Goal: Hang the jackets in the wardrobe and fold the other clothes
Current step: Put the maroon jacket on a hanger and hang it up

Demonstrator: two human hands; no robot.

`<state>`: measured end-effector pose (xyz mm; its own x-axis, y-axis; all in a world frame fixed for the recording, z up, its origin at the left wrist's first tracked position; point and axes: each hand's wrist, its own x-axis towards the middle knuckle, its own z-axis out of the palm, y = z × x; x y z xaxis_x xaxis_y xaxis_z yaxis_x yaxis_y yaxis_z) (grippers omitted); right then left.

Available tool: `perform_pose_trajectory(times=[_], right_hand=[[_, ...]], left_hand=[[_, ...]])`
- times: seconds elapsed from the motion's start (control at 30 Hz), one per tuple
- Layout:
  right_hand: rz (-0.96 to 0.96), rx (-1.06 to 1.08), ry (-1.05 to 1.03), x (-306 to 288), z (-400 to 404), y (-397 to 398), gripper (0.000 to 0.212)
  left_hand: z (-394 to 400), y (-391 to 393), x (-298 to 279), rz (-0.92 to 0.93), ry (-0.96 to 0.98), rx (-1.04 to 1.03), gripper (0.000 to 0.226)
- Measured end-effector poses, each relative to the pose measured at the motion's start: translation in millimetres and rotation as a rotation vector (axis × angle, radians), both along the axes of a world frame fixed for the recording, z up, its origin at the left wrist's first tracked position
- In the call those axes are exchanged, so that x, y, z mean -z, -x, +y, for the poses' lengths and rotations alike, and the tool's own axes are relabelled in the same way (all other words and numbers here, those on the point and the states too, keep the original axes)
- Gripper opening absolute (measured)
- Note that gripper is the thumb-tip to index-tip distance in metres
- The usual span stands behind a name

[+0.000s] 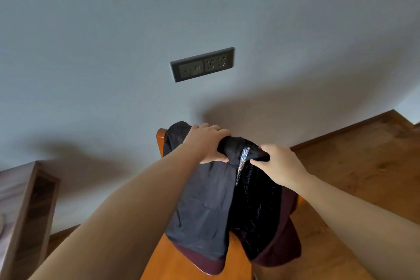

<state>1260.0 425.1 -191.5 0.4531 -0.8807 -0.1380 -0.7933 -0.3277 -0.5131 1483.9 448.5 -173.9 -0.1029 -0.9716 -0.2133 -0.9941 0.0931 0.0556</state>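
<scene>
Both forearms fill the lower frame, reaching forward from me toward a wooden chair [161,141]. I see the left hand [205,143] on top of a black jacket [204,200], fingers curled over the bunched collar and thumb pressed beneath it, gripping the cloth. Just beside it, my right hand [278,165] pinches the other side of the collar, thumb and fingers closed on the dark fabric. Between the two hands a strip of patterned lining [242,161] shows at the neck. That jacket hangs draped over the chair back, its grey-black panel falling on the left and a shinier black panel on the right. Under it lies a maroon garment [281,248], its hem showing below the jacket on both sides. Beyond stands a grey wall with a dark socket panel [202,64]. Wooden floor [363,161] spreads to the right, and a wooden cabinet [29,200] sits at far left.
</scene>
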Motion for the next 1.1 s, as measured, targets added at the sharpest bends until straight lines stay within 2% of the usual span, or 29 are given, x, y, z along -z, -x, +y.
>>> perform_pose_trajectory(times=[0.1, 0.2, 0.3, 0.43, 0.57, 0.6, 0.63, 0.7, 0.77, 0.8, 0.83, 0.9, 0.97, 1.1], right_hand=[[-0.041, -0.029, 0.084, -11.1, 1.9, 5.1, 0.032], [-0.128, -0.08, 0.088, -29.6, 0.8, 8.2, 0.019], [-0.174, -0.111, 0.105, -56.9, -0.8, 11.2, 0.012], [-0.246, -0.149, 0.192, -106.9, 10.4, 12.8, 0.006], [-0.284, -0.094, 0.268, -144.0, 42.4, 23.2, 0.016], [-0.294, -0.024, 0.204, -150.2, 55.3, 27.3, 0.025], [-0.33, 0.075, 0.058, -156.3, 69.8, 30.7, 0.041], [-0.484, 0.344, -0.432, -162.5, 95.6, 37.1, 0.075], [-0.618, 0.553, -0.735, -164.3, 113.0, 45.2, 0.094], [-0.658, 0.607, -0.793, -166.4, 119.2, 47.8, 0.092], [-0.678, 0.642, -0.803, -168.6, 124.9, 48.5, 0.081], [-0.691, 0.725, -0.735, -167.5, 136.2, 45.4, 0.051], [-0.743, 0.855, -0.644, -164.4, 146.5, 39.1, 0.036], [-0.952, 1.004, -0.404, -174.2, 145.0, 45.3, 0.034]], left_hand=[[-0.9, 7.3, -10.2, 0.138, -0.084, -0.001, 0.084], [-2.5, 26.8, -23.8, 0.26, -0.129, 0.025, 0.091], [-0.3, 38.1, -35.2, 0.233, -0.072, 0.066, 0.072], [12.2, 34.2, -57.8, 0.229, 0.075, 0.076, 0.028], [34.9, 30.3, -94.1, 0.318, 0.314, 0.106, 0.029], [43.2, 30.3, -103.5, 0.342, 0.379, 0.132, 0.031], [52.3, 30.9, -112.4, 0.366, 0.441, 0.16, 0.033], [74.0, 37.2, -127.9, 0.418, 0.555, 0.212, 0.035], [99.5, 50.2, -140.9, 0.452, 0.648, 0.3, 0.035], [112.3, 57.5, -146.2, 0.462, 0.695, 0.363, 0.036], [124.4, 63.8, -149.8, 0.464, 0.745, 0.435, 0.037], [146.8, 71.3, -151.6, 0.449, 0.794, 0.549, 0.039], [161.1, 69.9, -149.8, 0.446, 0.813, 0.596, 0.039], [173.0, 63.4, -138.4, 0.471, 0.844, 0.635, 0.036]])
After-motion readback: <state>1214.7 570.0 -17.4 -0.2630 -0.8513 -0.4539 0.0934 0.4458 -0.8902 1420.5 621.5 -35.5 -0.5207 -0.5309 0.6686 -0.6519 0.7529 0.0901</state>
